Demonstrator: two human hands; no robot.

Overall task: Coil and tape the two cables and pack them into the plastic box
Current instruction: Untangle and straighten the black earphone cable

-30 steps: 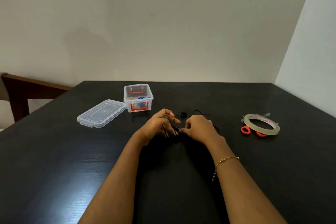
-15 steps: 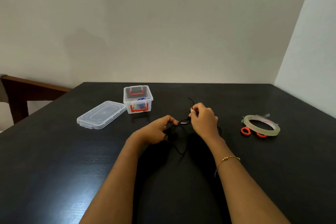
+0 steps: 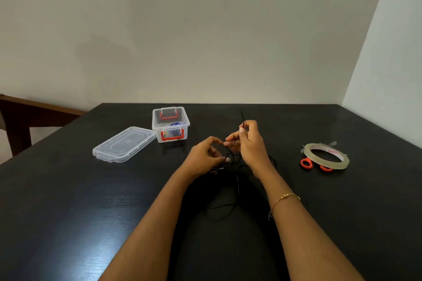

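A thin black cable (image 3: 231, 150) runs between my hands above the dark table (image 3: 68, 212). My right hand (image 3: 250, 141) pinches it near one end, and that end sticks up past the fingers. My left hand (image 3: 205, 155) has curled fingers around lower strands near a plug. Loose loops of the cable trail on the table toward me between my forearms. The clear plastic box (image 3: 170, 124) with red latches stands open behind my left hand, with a blue and dark item inside. A roll of clear tape (image 3: 325, 155) lies at the right.
The box's clear lid (image 3: 124, 143) lies flat to the left of the box. Orange-handled scissors (image 3: 307, 164) lie partly under the tape roll. A wooden chair back (image 3: 20, 109) stands beyond the table's left edge. Walls close off the far and right sides.
My right hand has risen and drawn the cable upward, so its end now sticks up. My left hand shifted slightly, and more cable trails loose on the table toward me.
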